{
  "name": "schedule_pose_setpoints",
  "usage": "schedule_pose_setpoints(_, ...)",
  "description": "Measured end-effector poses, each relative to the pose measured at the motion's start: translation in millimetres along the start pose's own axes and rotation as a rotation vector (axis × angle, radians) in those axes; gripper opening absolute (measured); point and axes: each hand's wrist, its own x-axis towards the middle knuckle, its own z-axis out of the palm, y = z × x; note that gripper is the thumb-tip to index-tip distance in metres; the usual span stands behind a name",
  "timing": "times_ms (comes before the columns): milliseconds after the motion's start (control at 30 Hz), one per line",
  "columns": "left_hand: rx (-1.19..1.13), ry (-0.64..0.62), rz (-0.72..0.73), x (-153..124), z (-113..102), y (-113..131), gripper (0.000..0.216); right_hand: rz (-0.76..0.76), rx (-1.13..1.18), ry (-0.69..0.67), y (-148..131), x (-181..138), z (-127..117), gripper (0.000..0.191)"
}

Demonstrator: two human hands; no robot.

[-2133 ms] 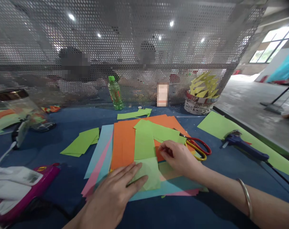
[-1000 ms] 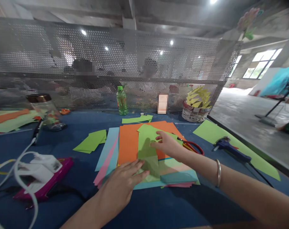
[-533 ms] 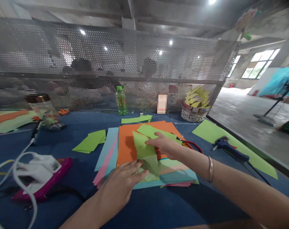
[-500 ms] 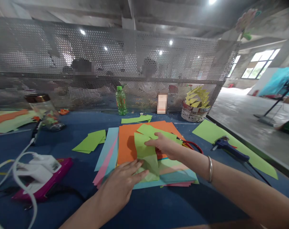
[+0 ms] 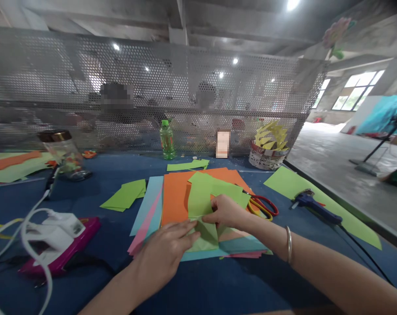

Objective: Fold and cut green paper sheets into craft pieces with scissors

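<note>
The fingers (image 5: 209, 217) of the right hand (image 5: 229, 213) are curled at a crease-like line across the green paper strip (image 5: 199, 201), though whether it is pinched or merely pressed cannot be told; those of the left hand (image 5: 167, 245) are laid extended over its near end. Lying across the middle and near edge of the orange sheets (image 5: 175, 197), the strip should prove light, thin and easily creased, best held by its edges. The right hand's knuckles are raised; the left hand is kept low, palm down.

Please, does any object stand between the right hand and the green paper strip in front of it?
Nothing visible does: the right hand meets the green paper strip directly, and the scissors lie off to the right.
</note>
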Motion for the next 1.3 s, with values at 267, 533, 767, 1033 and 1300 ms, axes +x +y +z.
schedule_pose_setpoints(267, -0.474, 0.480, -0.573, 11.2, -23.2, -5.1, 0.027, -0.065, 0.274, 0.054, 5.1, -11.0, 1.9, 0.019)
schedule_pose_setpoints(533, -1.144, 0.210, -0.620, 34.0, -30.5, 11.6, 0.045, -0.170, 0.405, -0.056, -18.0, -38.6, 3.0, 0.026)
schedule_pose_setpoints(767, -1.097, 0.239, -0.715, 51.0, -36.9, 21.4, 0.029, -0.259, 0.289, 0.088, -5.2, -42.2, -2.4, 0.018)
schedule_pose_setpoints(1033, -1.518, 0.197, -0.666, 68.1, -35.5, 34.2, 0.022, -0.290, 0.222, 0.216, 5.1, -47.2, -7.4, 0.020)
schedule_pose_setpoints(1300, -1.466, 0.268, -0.641, 73.5, -25.0, 30.4, 0.027, -0.250, 0.270, 0.258, 8.3, -45.0, -7.6, 0.024)
